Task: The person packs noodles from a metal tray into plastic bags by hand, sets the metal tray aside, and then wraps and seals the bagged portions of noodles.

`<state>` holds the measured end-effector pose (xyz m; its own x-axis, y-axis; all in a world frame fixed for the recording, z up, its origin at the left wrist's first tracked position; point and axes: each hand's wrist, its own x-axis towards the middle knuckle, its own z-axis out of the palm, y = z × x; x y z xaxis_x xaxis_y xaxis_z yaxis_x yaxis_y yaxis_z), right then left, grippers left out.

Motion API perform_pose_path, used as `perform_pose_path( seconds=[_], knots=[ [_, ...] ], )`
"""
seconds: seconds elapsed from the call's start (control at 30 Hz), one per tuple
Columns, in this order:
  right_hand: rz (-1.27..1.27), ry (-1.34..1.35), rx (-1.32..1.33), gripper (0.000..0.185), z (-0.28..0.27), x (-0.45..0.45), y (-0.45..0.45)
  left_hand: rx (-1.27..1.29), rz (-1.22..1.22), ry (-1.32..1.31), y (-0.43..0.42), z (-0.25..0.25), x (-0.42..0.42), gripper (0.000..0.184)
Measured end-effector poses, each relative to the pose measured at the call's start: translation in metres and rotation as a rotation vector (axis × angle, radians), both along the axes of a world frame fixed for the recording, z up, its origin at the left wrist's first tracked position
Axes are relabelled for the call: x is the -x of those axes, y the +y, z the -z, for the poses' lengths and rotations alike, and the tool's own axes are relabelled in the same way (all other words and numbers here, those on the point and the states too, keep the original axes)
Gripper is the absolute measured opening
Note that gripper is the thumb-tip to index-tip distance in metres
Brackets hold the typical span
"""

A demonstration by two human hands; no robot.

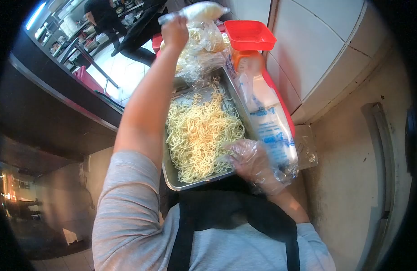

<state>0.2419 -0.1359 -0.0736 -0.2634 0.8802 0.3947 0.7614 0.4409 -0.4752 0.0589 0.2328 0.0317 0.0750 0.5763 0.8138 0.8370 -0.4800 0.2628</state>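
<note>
My left hand (174,34) is raised at the far end, closed around a filled clear plastic bag (205,11) with pale contents. Below it a metal tray (172,181) holds a loose spread of yellow noodles (201,140). My right hand (251,161) wears a clear plastic glove and is at the tray's near right edge. Its fingers reach over the rim to the noodles, apart and with nothing visible in them. Bagged noodles (197,47) are heaped at the tray's far end, under my left hand.
An orange scale with a red pan (250,35) stands beyond the tray, by the tiled wall (314,27). White plastic packaging with blue print (271,128) lies along the tray's right side. A dark counter (59,90) is on the left. Another person (104,18) stands at the back left.
</note>
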Motion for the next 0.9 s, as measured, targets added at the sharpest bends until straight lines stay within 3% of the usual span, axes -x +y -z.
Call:
perform_pose_path(
  seconds=[0.1,0.23,0.3,0.37,0.43,0.53,0.6,0.63,0.67,0.73,0.83,0.87,0.9],
  knots=[
    [-0.017,0.029,-0.025,0.027,-0.001,-0.001,-0.001,0.387,-0.010,0.128,-0.008,0.062,0.018,0.028],
    [-0.013,-0.009,-0.009,0.027,-0.001,0.000,0.000,0.415,0.026,0.083,-0.016,0.057,0.020,0.027],
    [-0.034,0.013,-0.003,0.029,-0.003,-0.001,-0.001,0.536,-0.032,0.223,-0.026,0.041,0.018,0.027],
    [-0.066,0.044,-0.024,0.028,-0.007,-0.003,0.000,0.467,0.018,0.529,-0.020,0.045,0.026,0.025],
    [-0.113,0.081,-0.079,0.025,-0.012,-0.005,0.004,0.548,-0.031,0.556,-0.020,0.051,0.026,0.025],
    [0.012,0.535,0.227,0.024,-0.039,-0.016,0.021,0.473,-0.026,0.534,-0.025,0.053,0.029,0.029],
    [0.306,0.647,0.260,0.028,-0.062,-0.023,0.042,0.470,0.006,0.541,-0.030,0.046,0.031,0.034],
    [0.351,0.659,0.134,0.035,-0.042,-0.040,0.065,0.469,0.020,0.546,-0.034,0.041,0.032,0.036],
    [0.498,0.401,0.079,0.043,-0.039,-0.052,0.084,0.432,0.018,0.514,-0.039,0.039,0.032,0.036],
    [0.587,0.142,0.200,0.045,-0.028,-0.064,0.118,0.374,0.031,0.475,-0.047,0.032,0.033,0.038],
    [0.275,-0.120,0.122,0.046,0.029,-0.080,0.172,0.223,0.061,0.335,-0.067,0.029,0.030,0.037],
    [0.418,0.043,0.209,0.036,0.021,-0.079,0.178,0.182,0.112,0.271,-0.077,0.023,0.030,0.036],
    [0.362,0.332,0.219,0.032,0.005,-0.077,0.170,0.139,0.161,0.206,-0.087,0.016,0.029,0.035]
  ],
)
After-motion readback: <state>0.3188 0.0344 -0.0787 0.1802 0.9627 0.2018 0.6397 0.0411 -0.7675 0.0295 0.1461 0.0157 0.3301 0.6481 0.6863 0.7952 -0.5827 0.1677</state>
